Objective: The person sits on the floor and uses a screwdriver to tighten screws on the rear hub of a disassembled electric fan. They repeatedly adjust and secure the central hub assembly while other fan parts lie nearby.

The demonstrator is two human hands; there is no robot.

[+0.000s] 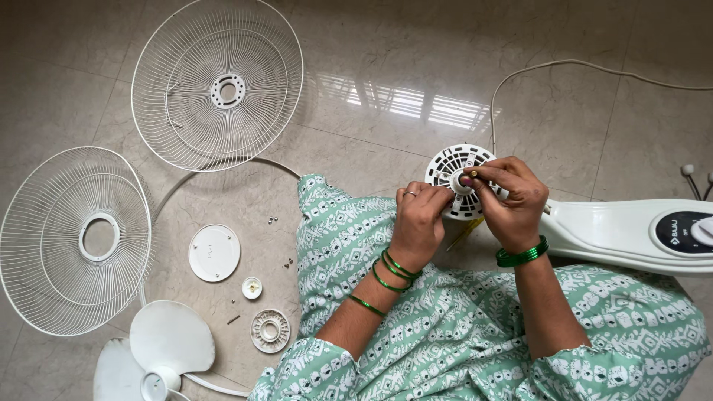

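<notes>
Seen from above, seated on a polished beige floor (460, 44) in a green-and-white patterned garment (460, 334). Held up at lap height: a round white vented motor housing (454, 168) of a dismantled pedestal fan, kept close to the body, probably for a clear view of its centre. Left hand (420, 215), with ring and green bangles, wrapped closed round the housing's lower left edge, seemingly to steady it. Right hand (512, 200) closed in a fingertip pinch on a small brass-tipped part (472, 175) at the housing's hub, with a thin yellowish tool (464, 234) showing below the hands; which hand gripped it could not be told. Just right of the hands, lying flat: the white fan body with dark control panel (679, 232), its white power cord (564, 65) curving away over the floor. Spread well apart on the left, as if laid out in order of removal: two white wire guards (217, 82) (74, 238), a thin white ring (182, 186), a flat round white cover (214, 252), a small white cap (252, 288), a ribbed round locking nut (269, 331), white fan blades (160, 349) and a few tiny loose screws (273, 220).
</notes>
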